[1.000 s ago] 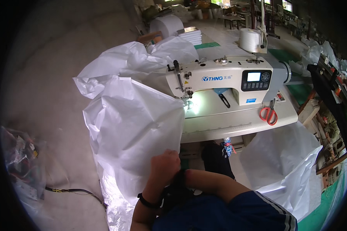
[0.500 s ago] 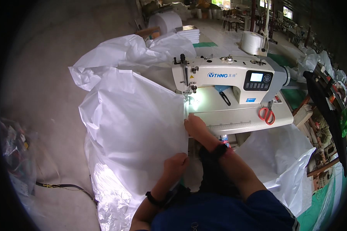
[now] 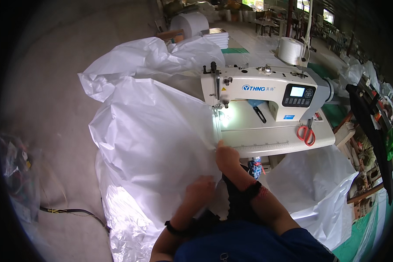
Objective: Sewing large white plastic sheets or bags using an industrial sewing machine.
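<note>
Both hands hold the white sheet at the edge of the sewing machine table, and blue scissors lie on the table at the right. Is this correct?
Not quite: the scissors are red-orange, not blue, as the head view shows. The rest holds: the left hand and right hand hold the white sheet at the edge of the table.

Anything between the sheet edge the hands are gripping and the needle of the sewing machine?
Nothing visible. The right hand and left hand hold the edge of the white plastic sheet, which runs straight up to the needle area of the sewing machine. The orange-handled scissors and a dark tool lie off to the right.
</note>
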`<act>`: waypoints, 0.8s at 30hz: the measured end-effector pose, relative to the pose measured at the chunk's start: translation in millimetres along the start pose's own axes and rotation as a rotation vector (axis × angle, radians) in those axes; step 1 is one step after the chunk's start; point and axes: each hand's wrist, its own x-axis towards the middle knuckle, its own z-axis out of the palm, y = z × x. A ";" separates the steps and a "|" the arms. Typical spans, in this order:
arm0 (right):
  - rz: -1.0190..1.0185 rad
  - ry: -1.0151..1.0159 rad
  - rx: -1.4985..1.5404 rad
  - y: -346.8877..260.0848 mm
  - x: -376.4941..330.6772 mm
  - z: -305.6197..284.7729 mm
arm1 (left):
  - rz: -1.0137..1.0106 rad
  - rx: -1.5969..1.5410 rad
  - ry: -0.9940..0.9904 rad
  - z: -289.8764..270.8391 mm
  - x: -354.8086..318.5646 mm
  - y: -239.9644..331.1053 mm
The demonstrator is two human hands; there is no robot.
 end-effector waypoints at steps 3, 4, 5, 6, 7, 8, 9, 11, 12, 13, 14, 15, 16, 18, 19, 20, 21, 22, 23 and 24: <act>-0.042 -0.006 -0.019 0.0 20.9 0.8 | -0.021 0.336 0.301 -32.8 -1.7 -41.4; -0.066 0.001 0.008 -0.3 28.3 0.0 | -0.027 0.384 0.400 -44.1 -1.3 -57.8; -0.054 -0.015 0.006 -0.9 35.6 -1.3 | -0.152 0.450 0.434 -53.7 -2.8 -72.9; -0.021 -0.028 -0.019 -1.9 42.7 -3.0 | -0.216 0.522 0.474 -63.4 -3.6 -88.3; -0.042 -0.031 0.005 -3.0 49.1 -4.7 | -0.310 0.584 0.456 -71.3 -3.3 -102.4; -0.048 -0.033 -0.006 -4.1 54.9 -6.2 | -0.366 0.573 0.453 -76.2 -2.2 -114.0; -0.023 -0.058 -0.039 -4.9 60.9 -7.3 | -0.373 0.511 0.455 -79.6 0.5 -123.9; -0.036 -0.060 -0.016 -5.4 73.5 -7.4 | -0.392 0.450 0.426 -81.6 10.0 -137.6; -0.004 -0.073 -0.032 -5.2 80.3 -6.0 | -0.379 0.429 0.408 -81.7 17.0 -142.6; -0.021 -0.084 -0.018 -4.6 87.3 -3.8 | -0.376 0.411 0.366 -81.6 25.0 -146.4; -0.004 -0.058 -0.026 -4.0 94.6 -1.2 | -0.364 0.407 0.391 -81.5 33.3 -149.6; 0.035 -0.029 -0.052 -3.4 101.2 1.6 | -0.372 0.401 0.367 -81.7 42.0 -152.2; 0.017 -0.029 -0.033 -2.9 107.5 3.7 | -0.415 0.392 0.302 -82.6 49.8 -154.8; 0.056 0.068 -0.033 0.1 108.5 5.5 | -0.413 0.431 0.308 -83.7 64.0 -159.0; 0.028 0.067 0.006 2.8 101.4 5.4 | -0.424 0.472 0.270 -85.1 69.0 -161.1; 0.006 0.160 0.220 6.2 88.4 5.3 | -0.447 0.466 0.277 -87.1 73.5 -163.4; 0.020 0.248 0.417 9.6 71.6 5.7 | -0.442 0.463 0.255 -88.7 77.0 -165.4; 0.036 0.154 0.576 14.0 50.2 7.5 | -0.426 0.477 0.238 -90.7 80.7 -167.6; 0.080 0.067 0.713 20.1 23.2 11.4 | -0.439 0.451 0.247 -92.4 83.5 -169.8; 0.159 -0.266 0.961 28.4 -1.8 16.9 | -0.417 0.450 0.250 -94.4 86.4 -172.2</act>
